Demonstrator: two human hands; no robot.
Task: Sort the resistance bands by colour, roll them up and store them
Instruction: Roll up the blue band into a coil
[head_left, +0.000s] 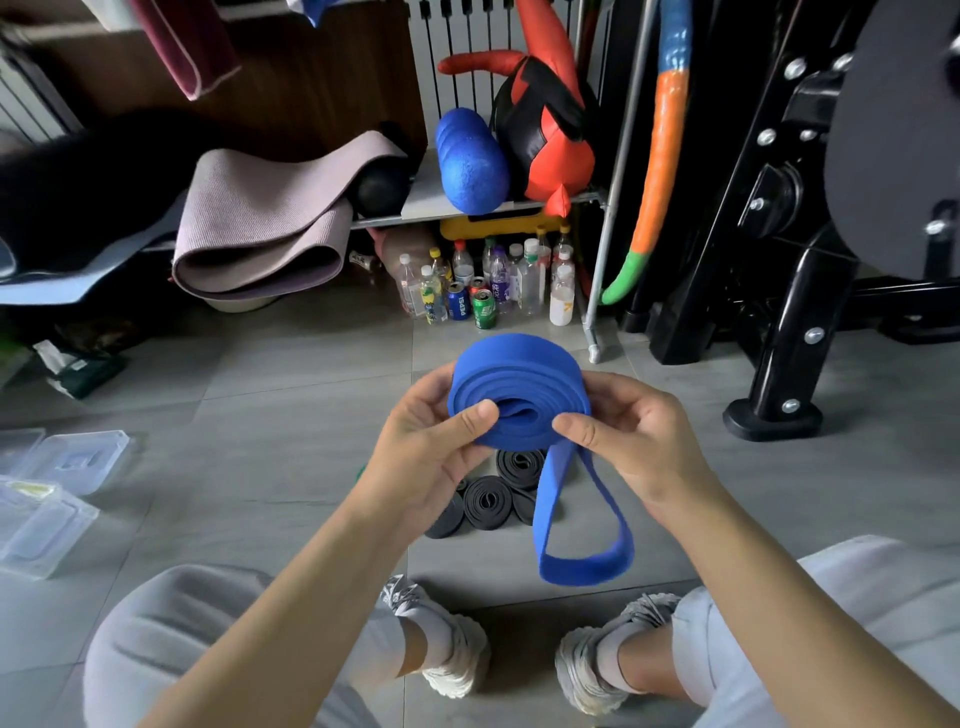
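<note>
Blue band (519, 395) is mid-roll, held in the air above the floor (260, 395) btwn both hands. Left hand (431, 441) curls round the coil's left side w/ thumb pressed on its face. Right hand (639, 441) pinches the right side, thumb close to where the tail leaves. Loose loop (587, 569) hangs below, not yet wound in.

Risks, as I judge them:
- Coil looks slack near the centre, layers gapped. If either thumb lifts to re-grip, it prob springs open & unwinds.
- Tail hangs as a doubled loop. If one strand feeds in twisted or off-line, the roll goes cone-shaped & won't sit flat.
- Rubber grabs on itself, so pulling tight too fast may drag inner turns sideways.

Black rolls (488, 501) lie on the floor right under the hands; a dropped coil or swinging tail could knock them loose. Clear boxes (78, 457) sit well off to the left, maybe storage, can't tell. Carrying an unsecured roll over there is another chance to lose it.
</note>
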